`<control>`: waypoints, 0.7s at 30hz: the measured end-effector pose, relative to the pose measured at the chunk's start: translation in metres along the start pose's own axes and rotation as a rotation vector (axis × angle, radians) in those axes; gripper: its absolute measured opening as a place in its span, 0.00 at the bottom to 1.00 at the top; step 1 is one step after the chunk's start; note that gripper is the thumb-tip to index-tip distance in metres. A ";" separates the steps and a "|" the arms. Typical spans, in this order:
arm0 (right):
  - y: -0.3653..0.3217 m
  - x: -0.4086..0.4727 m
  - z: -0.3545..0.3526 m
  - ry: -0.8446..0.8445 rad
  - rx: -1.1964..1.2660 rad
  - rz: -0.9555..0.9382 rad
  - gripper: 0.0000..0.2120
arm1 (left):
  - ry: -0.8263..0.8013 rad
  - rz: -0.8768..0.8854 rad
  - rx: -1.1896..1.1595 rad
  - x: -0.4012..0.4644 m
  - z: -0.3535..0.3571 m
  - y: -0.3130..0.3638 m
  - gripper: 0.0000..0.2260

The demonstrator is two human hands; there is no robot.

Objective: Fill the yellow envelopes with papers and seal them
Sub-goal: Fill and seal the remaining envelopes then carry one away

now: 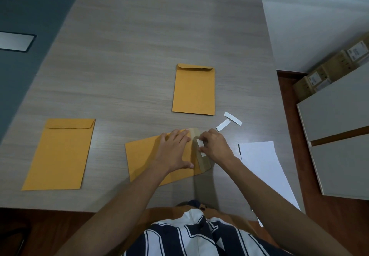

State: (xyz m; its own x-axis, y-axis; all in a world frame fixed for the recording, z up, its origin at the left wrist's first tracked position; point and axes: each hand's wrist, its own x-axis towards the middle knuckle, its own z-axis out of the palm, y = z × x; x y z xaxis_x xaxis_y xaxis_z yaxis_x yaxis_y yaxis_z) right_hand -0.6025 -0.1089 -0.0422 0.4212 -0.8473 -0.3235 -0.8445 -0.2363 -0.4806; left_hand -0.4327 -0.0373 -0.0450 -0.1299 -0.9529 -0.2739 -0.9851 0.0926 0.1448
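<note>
left hand lies flat, fingers straight, on the envelope; right hand beside it pinches a white strip on its flap; box labels unreadable

On the table, three envelopes are laid out — one envelope at the left, one farther back at the centre, one nearest the front edge. Two paper strips are placed right of the centre envelope, touching each other — a sheet lies in front of them.
</note>
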 end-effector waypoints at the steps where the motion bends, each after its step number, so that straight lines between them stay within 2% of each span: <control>1: 0.000 0.000 0.000 -0.006 -0.001 0.002 0.12 | 0.000 0.000 -0.005 0.000 0.000 0.000 0.42; 4: 0.001 0.000 0.000 -0.021 -0.001 0.001 0.10 | 0.003 0.001 -0.004 0.000 0.001 -0.001 0.42; 7: 0.000 -0.001 -0.001 -0.010 0.028 -0.002 0.18 | 0.014 0.002 -0.002 -0.001 0.001 -0.001 0.42; 9: 0.000 -0.001 -0.001 -0.001 0.033 -0.008 0.20 | 0.014 0.000 -0.007 -0.001 0.001 -0.001 0.42; 17: 0.002 0.002 0.000 -0.016 0.025 0.001 0.17 | 0.004 -0.006 -0.012 -0.001 0.002 -0.001 0.42; 21: 0.002 -0.001 0.002 -0.011 0.013 -0.005 0.11 | -0.004 -0.009 -0.011 0.000 0.002 -0.001 0.42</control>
State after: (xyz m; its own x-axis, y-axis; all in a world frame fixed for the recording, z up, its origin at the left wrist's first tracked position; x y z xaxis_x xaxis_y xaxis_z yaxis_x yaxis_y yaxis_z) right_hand -0.6035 -0.1078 -0.0447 0.4290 -0.8407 -0.3304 -0.8383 -0.2342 -0.4924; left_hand -0.4321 -0.0365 -0.0466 -0.1217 -0.9525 -0.2792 -0.9849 0.0811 0.1527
